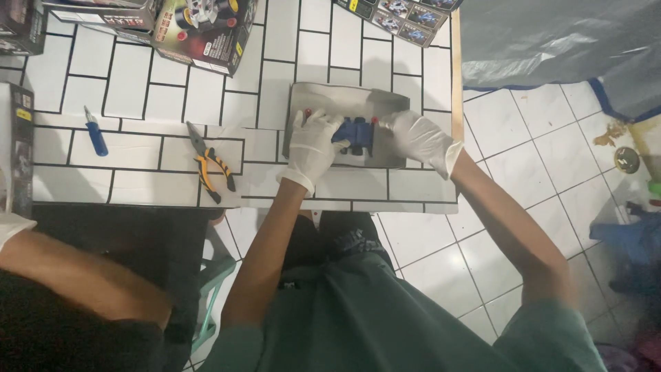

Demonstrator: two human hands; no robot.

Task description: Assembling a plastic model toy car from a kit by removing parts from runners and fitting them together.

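Both gloved hands on blue toy car (pixel 354 135), sitting on grey tray (pixel 323 96) at desk's 3 o'clock. Left hand (pixel 313 146) palm-down, fingers clamped on car; right hand (pixel 420 138) fingers pinching its end. Pliers (pixel 210 165) at 9 o'clock.

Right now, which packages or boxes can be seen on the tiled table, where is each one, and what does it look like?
Large printed box: top, left of centre; rectangular, dark with red and yellow.
Dark box: top left corner, cut by the edge.
Long flat box: top, right of centre; dark with small blue pictures.
Dark box with a yellow patch: left edge, upright.
Grey tray: centre, under both gloved hands.
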